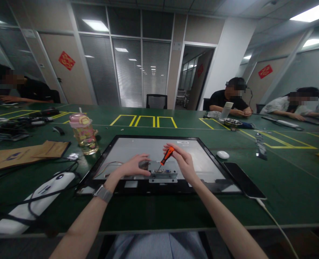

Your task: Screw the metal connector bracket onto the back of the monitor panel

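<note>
My right hand (184, 162) is closed on the orange and black handle of a screwdriver (167, 155). The shaft slants down to the left, its tip at the connector side of a silver metal bracket (163, 176). At the bracket's left end is my left hand (134, 165), fingers and thumb apart; the thumb reaches the bracket's edge, and whether it presses on it I cannot tell. The bracket sits over the near edge of a flat display panel (116, 153) with a black frame and pale grey back. Thin wires (108, 164) lie on the panel left of my hand.
Left of the panel stand a drink cup (84, 133), a paper bag (41, 153) and a white power strip (38, 203) with black cables. To the right lie a white earbud case (223, 154) and a cabled phone (244, 180). Several people sit around the green table (148, 212).
</note>
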Action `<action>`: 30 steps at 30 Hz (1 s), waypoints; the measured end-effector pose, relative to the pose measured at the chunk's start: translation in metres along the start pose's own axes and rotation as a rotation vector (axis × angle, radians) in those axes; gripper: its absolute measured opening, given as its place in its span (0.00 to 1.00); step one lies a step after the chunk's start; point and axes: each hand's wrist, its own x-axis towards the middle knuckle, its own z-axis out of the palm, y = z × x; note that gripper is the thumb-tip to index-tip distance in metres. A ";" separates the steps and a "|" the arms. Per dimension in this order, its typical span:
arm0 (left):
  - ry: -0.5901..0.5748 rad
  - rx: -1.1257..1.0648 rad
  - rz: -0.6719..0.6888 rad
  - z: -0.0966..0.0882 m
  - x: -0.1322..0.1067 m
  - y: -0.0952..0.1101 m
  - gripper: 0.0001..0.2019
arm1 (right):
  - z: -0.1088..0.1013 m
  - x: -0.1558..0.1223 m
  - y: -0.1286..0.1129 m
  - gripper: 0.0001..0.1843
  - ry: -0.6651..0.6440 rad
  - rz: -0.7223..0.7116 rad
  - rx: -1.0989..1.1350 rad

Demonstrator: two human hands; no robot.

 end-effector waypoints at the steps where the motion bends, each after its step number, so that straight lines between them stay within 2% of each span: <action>1: 0.000 0.001 0.001 0.000 0.000 0.000 0.35 | -0.001 0.000 -0.001 0.16 -0.021 0.013 0.030; 6: 0.004 -0.002 0.009 0.002 0.002 -0.004 0.35 | -0.002 0.004 0.001 0.10 0.064 0.008 -0.002; 9: 0.006 0.000 0.018 0.003 0.002 -0.006 0.35 | -0.003 0.005 0.005 0.04 0.095 0.020 0.067; 11: 0.004 0.002 0.020 0.003 0.002 -0.007 0.35 | -0.003 0.005 0.006 0.05 0.070 0.075 0.159; 14: 0.004 -0.001 0.010 0.003 0.002 -0.006 0.36 | -0.002 0.005 0.004 0.11 0.002 0.152 0.274; 17: -0.001 -0.007 0.004 0.002 0.001 -0.004 0.36 | -0.001 0.005 0.000 0.13 -0.041 0.131 0.334; 24: -0.005 -0.003 0.000 0.001 0.002 -0.003 0.36 | -0.002 0.005 0.002 0.10 -0.022 0.137 0.247; 30: -0.001 0.009 0.023 0.002 0.002 -0.007 0.36 | -0.002 0.006 0.000 0.13 -0.049 0.038 0.132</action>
